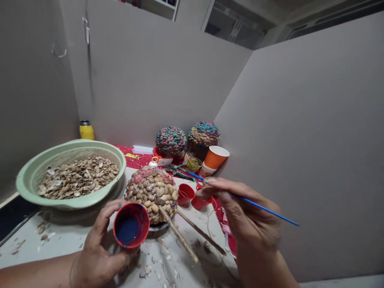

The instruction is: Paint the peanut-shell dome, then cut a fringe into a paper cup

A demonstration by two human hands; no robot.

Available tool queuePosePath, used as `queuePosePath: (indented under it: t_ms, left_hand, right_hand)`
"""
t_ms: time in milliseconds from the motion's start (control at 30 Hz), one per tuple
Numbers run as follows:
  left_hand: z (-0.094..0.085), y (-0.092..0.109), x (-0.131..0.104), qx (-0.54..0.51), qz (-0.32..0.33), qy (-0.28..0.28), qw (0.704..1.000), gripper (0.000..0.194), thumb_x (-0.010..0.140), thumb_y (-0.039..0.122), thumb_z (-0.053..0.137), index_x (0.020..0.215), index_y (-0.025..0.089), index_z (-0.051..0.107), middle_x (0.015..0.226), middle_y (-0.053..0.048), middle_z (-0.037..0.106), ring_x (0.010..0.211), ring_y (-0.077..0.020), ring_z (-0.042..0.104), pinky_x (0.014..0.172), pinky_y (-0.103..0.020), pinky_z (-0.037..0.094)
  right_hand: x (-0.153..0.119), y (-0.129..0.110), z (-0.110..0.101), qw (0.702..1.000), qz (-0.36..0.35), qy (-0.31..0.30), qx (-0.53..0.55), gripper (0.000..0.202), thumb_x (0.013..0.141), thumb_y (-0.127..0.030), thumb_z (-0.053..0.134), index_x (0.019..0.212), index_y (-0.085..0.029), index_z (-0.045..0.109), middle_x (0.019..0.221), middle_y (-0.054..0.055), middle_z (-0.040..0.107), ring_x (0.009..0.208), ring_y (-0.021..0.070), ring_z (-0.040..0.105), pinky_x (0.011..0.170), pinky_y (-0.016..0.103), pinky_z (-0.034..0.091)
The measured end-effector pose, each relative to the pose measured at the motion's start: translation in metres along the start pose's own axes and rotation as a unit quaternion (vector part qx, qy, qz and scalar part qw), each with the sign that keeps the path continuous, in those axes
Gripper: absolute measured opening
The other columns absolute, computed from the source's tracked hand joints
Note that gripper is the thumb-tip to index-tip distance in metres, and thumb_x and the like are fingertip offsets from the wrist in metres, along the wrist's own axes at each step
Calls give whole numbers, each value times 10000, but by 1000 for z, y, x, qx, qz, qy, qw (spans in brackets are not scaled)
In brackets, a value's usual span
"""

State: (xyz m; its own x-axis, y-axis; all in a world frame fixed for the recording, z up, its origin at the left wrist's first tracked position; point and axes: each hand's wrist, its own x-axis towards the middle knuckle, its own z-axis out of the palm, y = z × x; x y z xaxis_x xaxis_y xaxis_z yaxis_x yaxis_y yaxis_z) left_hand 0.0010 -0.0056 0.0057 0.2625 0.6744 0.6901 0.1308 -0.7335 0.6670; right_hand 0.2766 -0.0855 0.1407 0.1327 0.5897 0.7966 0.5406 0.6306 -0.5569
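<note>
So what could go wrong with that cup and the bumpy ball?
The left hand holds a red cup with no lid, so the dark blue liquid inside might spill on the table.

Two sticks poke out of the nut-covered ball towards the person, so an arm could bump one and jolt the ball.

Plate (161,228) mostly hidden under peanut ball (153,194), yellow bottle (87,131) partly behind basin (26,182), shelf (156,9) cropped at top
</note>
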Motion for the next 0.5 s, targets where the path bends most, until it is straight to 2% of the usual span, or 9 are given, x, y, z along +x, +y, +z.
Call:
queuePosePath:
  t_ms: [67, 133, 200, 267, 367, 500]
  left_hand:
    - [-3, 8, 8, -23, -16, 13, 1000, 672, 816, 260, 807, 1423, 357, 535, 1326, -66, 680, 1205, -287, 695, 1048, -399, 587]
    - [-4, 20, 20, -61, -44, 22, 997, 643, 808, 283, 822, 1392, 345, 560, 1277, -54, 701, 1137, -275, 720, 977, -373, 621]
    - [-4, 36, 35, -100, -67, 26, 992, 587, 787, 309, 848, 1318, 308, 599, 1171, -47, 731, 1036, -265, 745, 891, -356, 646]
    - [-1, 53, 52, -116, -79, 13, 990, 590, 755, 342, 872, 1280, 270, 614, 1162, -58, 732, 1025, -273, 742, 912, -385, 638]
    - [9, 77, 70, -142, -53, -5, 988, 620, 727, 338, 901, 1270, 266, 612, 1185, -59, 726, 1060, -263, 724, 973, -389, 606]
    - [28, 93, 82, -194, -3, -30, 981, 614, 792, 287, 860, 1334, 284, 572, 1278, -65, 701, 1138, -254, 707, 1037, -387, 569]
  right_hand:
    - [1, -11, -1, 1000, 3, -17, 11, 225, 1023, -215, 645, 1170, -312, 785, 953, 37, 822, 751, 185, 781, 694, 304, 648]
    - [3, -19, -1, 998, 0, -56, 5, 266, 1001, -248, 687, 1253, -311, 745, 1057, 57, 815, 858, 206, 789, 748, 312, 655]
    - [6, -25, 0, 994, -5, -108, -11, 436, 951, -323, 761, 1377, -302, 668, 1206, 92, 778, 1009, 246, 771, 853, 354, 656]
    - [10, -30, 3, 989, -19, -147, -22, 649, 890, -407, 823, 1478, -288, 574, 1315, 119, 728, 1134, 278, 731, 972, 406, 627]
    - [14, -40, 8, 985, -34, -166, -36, 836, 828, -462, 870, 1544, -275, 480, 1418, 135, 660, 1240, 295, 681, 1073, 434, 575]
    - [15, -53, 7, 986, -20, -149, -68, 786, 843, -430, 863, 1517, -268, 492, 1402, 131, 663, 1215, 271, 690, 1044, 394, 585]
